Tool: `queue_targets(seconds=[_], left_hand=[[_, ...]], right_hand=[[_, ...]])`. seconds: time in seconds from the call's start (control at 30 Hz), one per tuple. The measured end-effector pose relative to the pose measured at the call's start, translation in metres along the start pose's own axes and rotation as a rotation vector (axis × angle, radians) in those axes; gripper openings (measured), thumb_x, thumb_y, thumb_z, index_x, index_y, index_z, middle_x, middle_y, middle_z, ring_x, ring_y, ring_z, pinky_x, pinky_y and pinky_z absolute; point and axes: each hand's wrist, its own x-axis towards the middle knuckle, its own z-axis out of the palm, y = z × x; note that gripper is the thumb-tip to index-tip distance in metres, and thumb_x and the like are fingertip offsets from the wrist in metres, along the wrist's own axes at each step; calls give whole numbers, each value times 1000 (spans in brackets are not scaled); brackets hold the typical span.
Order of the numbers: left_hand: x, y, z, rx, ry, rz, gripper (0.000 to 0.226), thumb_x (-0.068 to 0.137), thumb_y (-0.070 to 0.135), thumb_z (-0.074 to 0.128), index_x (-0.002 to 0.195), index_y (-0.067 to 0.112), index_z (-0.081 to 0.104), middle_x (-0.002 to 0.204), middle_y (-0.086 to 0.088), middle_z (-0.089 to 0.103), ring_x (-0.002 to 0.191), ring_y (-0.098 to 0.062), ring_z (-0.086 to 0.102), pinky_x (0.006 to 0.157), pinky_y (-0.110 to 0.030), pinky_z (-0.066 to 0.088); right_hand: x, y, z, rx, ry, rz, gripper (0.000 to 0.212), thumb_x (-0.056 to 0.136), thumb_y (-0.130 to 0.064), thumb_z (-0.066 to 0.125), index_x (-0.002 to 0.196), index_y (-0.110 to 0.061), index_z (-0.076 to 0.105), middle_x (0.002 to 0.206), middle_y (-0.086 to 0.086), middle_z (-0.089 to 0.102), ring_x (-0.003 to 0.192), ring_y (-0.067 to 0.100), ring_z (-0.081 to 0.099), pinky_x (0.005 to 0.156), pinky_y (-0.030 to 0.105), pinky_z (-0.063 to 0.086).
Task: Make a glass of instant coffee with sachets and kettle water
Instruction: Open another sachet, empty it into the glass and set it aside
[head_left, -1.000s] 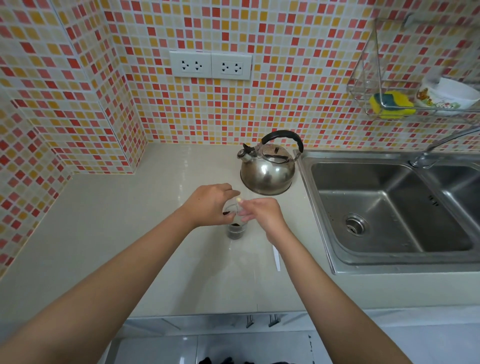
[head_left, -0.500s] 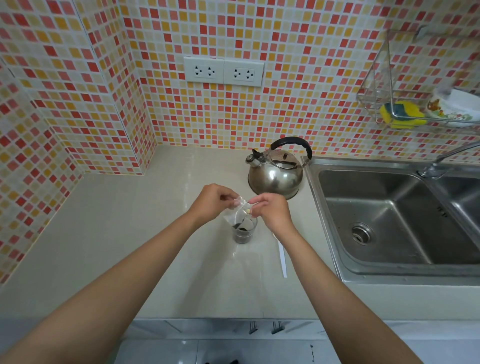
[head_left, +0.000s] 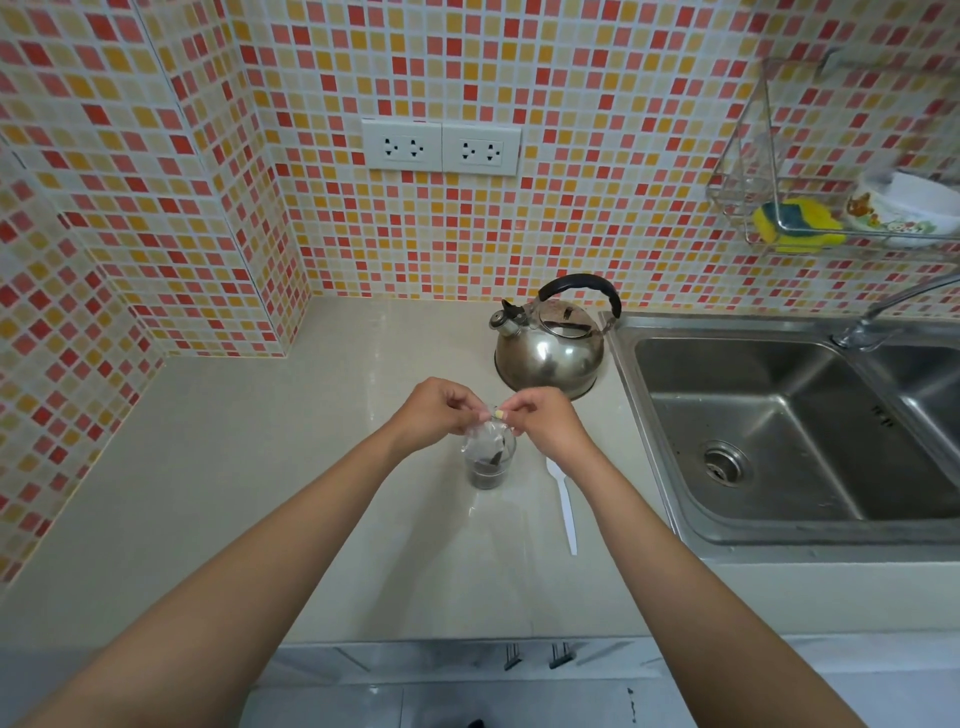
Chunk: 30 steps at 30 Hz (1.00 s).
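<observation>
A wall of small glossy square tiles in red, orange and cream is wrapping the corner behind a smooth, pale beige countertop (head_left: 218, 493). Near the middle of it a small clear glass (head_left: 487, 465) is standing upright, holding a dark layer at its bottom. Both hands are meeting just above its rim: the left hand (head_left: 434, 408) and the right hand (head_left: 540, 418) are each pinching the top edge of a thin, crinkled see-through sachet (head_left: 483, 436), which is hanging down into the mouth of the glass with a dark clump at its lower corner. Their fingers are curling in tight on the plastic.

Behind the hands a rounded, shiny steel kettle (head_left: 549, 353) with a curved black handle and a stubby spout is sitting on the countertop, right beside the sink (head_left: 779, 499), a brushed-metal double basin with a round drain. A slim white plastic spoon (head_left: 563, 499) is lying flat just to the right of the glass, partly under the right wrist. On the wall two white sockets (head_left: 441, 147) are sitting side by side, and a wire rack (head_left: 753, 171) at the upper right is holding a yellow-and-green sponge (head_left: 795, 226) and a white patterned bowl (head_left: 904, 208). A curved tap (head_left: 893, 306) is reaching in from the right.
</observation>
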Motion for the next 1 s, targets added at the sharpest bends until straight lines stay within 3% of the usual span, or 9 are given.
queue_targets(seconds=[0.17, 0.33, 0.53, 0.63, 0.7, 0.77, 0.87, 1.0], left_hand=[[-3, 2, 0, -97, 33, 12, 7, 83, 5, 70, 85, 9, 76, 71, 0, 72, 60, 1, 67, 61, -12, 53], [-7, 2, 0, -70, 24, 21, 15, 82, 0, 64, 80, 10, 76, 78, -10, 72, 64, -4, 64, 65, -12, 53], [-10, 2, 7, -60, 56, 75, 16, 80, -6, 63, 78, 3, 76, 78, -14, 71, 69, -10, 63, 73, -18, 52], [-10, 1, 7, -81, 69, 75, 11, 81, -3, 66, 81, 2, 76, 77, -15, 71, 68, -12, 64, 74, -20, 53], [-10, -1, 4, -101, 48, 65, 5, 81, 5, 72, 84, 4, 77, 78, -15, 72, 66, -8, 65, 70, -16, 54], [-11, -3, 1, -124, 69, 41, 13, 79, 11, 76, 87, 1, 77, 81, -17, 73, 64, -7, 66, 66, -15, 55], [-12, -5, 0, -159, 104, 22, 19, 78, 12, 77, 89, -4, 76, 79, -17, 72, 59, -6, 67, 65, -17, 58], [-13, -2, 4, -118, 102, 22, 16, 83, 6, 72, 90, -8, 72, 81, -21, 69, 68, -22, 65, 78, -33, 58]], right_hand=[[0, 0, -3, -49, -26, -37, 11, 82, -4, 68, 90, 3, 70, 61, -1, 58, 54, 6, 51, 63, 22, 45], [-1, -2, -3, -133, -54, -90, 10, 82, -6, 68, 87, 2, 70, 69, 8, 58, 63, 14, 50, 68, 30, 43], [-3, -2, 0, -220, -42, -179, 6, 83, -4, 65, 84, 1, 68, 75, 9, 59, 60, 9, 47, 60, 22, 40], [-3, 0, -2, -206, -23, -182, 8, 82, -6, 67, 86, 1, 71, 76, 9, 62, 65, 13, 52, 65, 24, 44], [-3, 1, -7, -147, -40, -160, 10, 82, -5, 68, 89, 0, 72, 72, 7, 65, 63, 9, 55, 63, 20, 46], [-3, 3, -11, -99, -53, -131, 10, 82, -4, 68, 90, 1, 72, 64, 2, 63, 51, -1, 53, 54, 9, 44], [-3, 5, -12, -104, -25, -118, 9, 83, -5, 67, 88, 0, 73, 59, -3, 60, 43, -4, 51, 47, 4, 40], [-3, 6, -8, -147, 5, -142, 8, 83, -5, 66, 85, -1, 73, 58, -7, 58, 49, 0, 49, 47, 4, 38]])
